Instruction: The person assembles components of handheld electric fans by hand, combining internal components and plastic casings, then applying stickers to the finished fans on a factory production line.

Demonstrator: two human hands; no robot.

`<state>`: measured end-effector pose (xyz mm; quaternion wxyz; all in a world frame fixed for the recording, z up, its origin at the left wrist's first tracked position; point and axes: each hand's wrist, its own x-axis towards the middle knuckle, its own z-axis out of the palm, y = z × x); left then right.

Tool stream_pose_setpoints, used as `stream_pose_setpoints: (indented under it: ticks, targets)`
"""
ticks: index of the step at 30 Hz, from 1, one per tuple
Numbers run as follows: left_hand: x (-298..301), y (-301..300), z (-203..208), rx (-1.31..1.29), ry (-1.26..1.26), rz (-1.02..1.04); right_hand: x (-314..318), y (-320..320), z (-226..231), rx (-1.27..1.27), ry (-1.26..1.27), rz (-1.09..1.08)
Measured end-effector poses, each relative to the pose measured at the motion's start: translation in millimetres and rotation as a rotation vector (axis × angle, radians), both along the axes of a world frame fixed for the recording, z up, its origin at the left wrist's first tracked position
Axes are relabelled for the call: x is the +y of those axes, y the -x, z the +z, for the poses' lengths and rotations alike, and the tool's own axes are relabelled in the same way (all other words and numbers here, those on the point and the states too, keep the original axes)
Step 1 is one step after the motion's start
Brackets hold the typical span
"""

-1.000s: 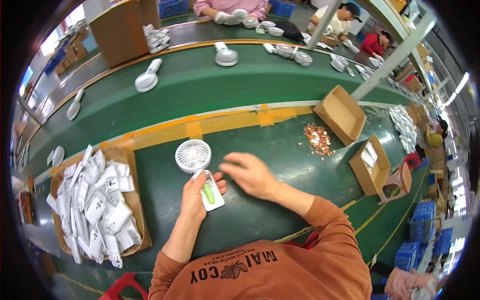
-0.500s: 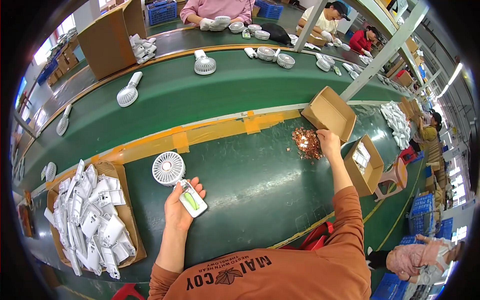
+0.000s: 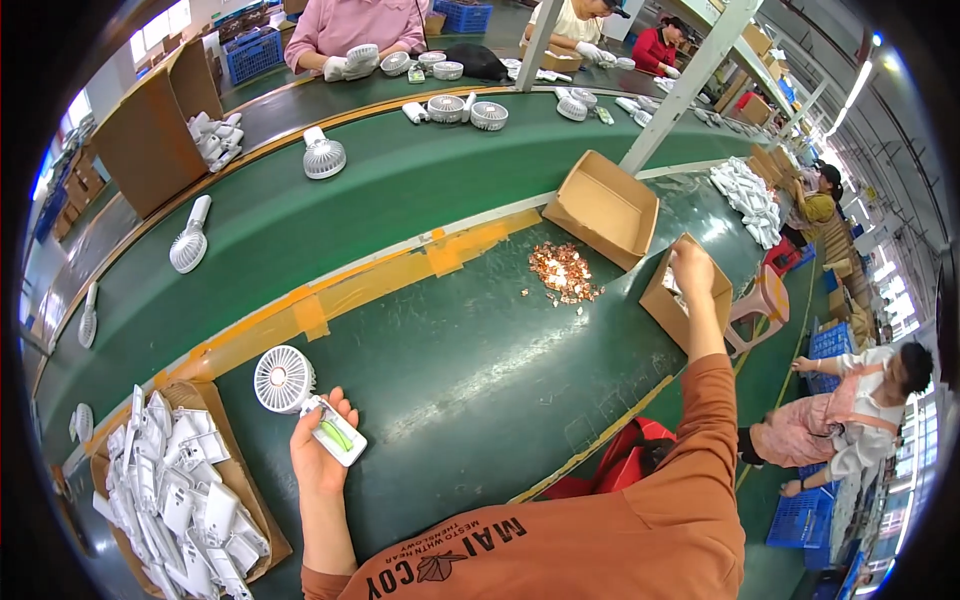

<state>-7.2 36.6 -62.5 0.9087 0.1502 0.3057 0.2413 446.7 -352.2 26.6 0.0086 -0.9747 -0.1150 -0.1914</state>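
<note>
"One white fan (image 3: 284, 379), yes? Where was it?"

"Left part of the counter (image 3: 430, 400), in the left hand (image 3: 322, 455). Round head pointed away from the wearer, handle toward them. Couldn't tell if the head touched the counter."

"Left hand state?"

"Partly closed, fingers and thumb curled around the handle. Handle's face was open, long green piece (image 3: 340, 434) showing inside."

"Right hand?"

"Right hand (image 3: 692, 268) was reached out, dipped into the small cardboard box (image 3: 664, 314) at the right. Fingers were hidden down there, so can't tell how far open, or whether it had hold of anything."

"Things nearby?"

"Pile of copper-coloured bits (image 3: 565, 272) left of that box, loose on the counter. Shallow open carton (image 3: 605, 208) just beyond, tilted."

"Far left?"

"Big cardboard box (image 3: 215, 408), heaped with white plastic shells (image 3: 180, 495)."

"Past the tape (image 3: 370, 285)?"

"Green belt (image 3: 430, 185), several more fans lying on it, spaced out on the left, bunched on the right. Across it, a coworker in a pink top (image 3: 355, 30), white gloves, held a fan head (image 3: 362, 54)."
</note>
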Motion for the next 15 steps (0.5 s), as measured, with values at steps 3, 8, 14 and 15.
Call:
stream_pose_setpoints:
  ticks: [3, 8, 14, 15]
  targets:
    - [-3, -7, 1, -0.022, -0.008, -0.001, -72, -20, -18, 0.125, 0.075, 0.067]
    - [-5, -10, 1, -0.033, -0.024, -0.022, -85, -19, -48, 0.209, -0.009, -0.051]
    - [-4, -9, -6, -0.047, -0.068, -0.041, -75, -23, -40, -0.121, -0.005, -0.13]
    - [-5, -13, -6, -0.074, -0.076, -0.052, -70, -22, -37, -0.324, -0.132, 0.026]
